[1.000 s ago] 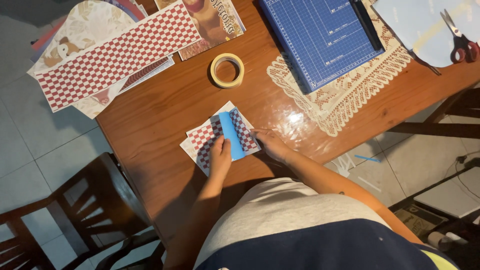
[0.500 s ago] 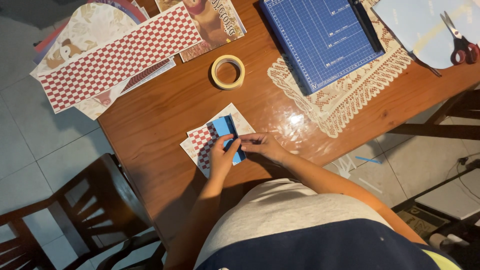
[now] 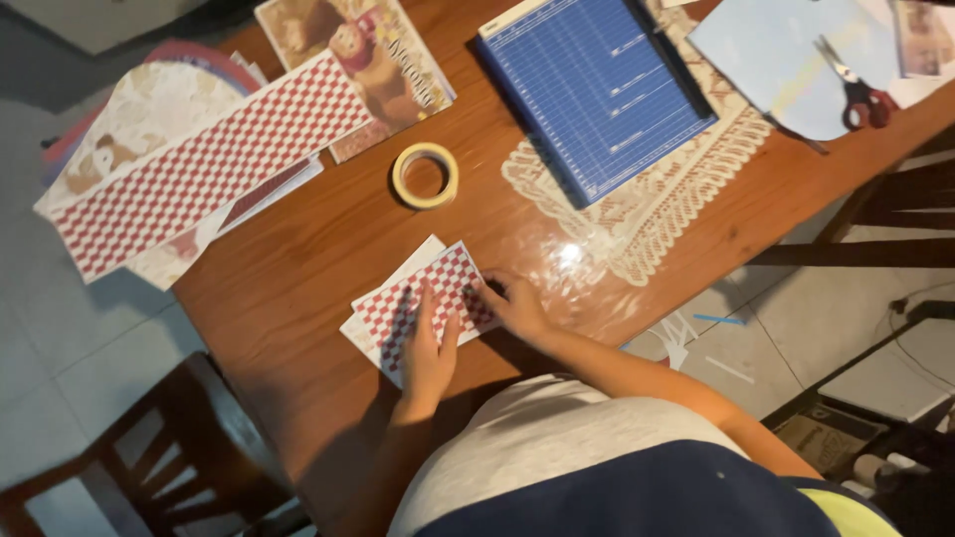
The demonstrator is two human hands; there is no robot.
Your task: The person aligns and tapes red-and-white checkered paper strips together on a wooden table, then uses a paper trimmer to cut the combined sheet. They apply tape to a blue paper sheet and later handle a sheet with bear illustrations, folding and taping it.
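A long red-checked sheet (image 3: 209, 159) lies at the table's (image 3: 298, 268) left end. A tape roll (image 3: 425, 175) sits mid-table. Near the front edge, my left hand (image 3: 428, 348) presses flat, fingers spread, on the small checked paper (image 3: 423, 298); my right hand (image 3: 512, 303) holds its right edge down. A blue cutting mat (image 3: 597, 89) lies beyond; scissors (image 3: 856, 85) far right.

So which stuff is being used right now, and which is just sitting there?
In use:
left hand
right hand
small red checkered paper

Lying about:
tape roll
blue cutting mat
scissors
long checkered sheet
lace doily
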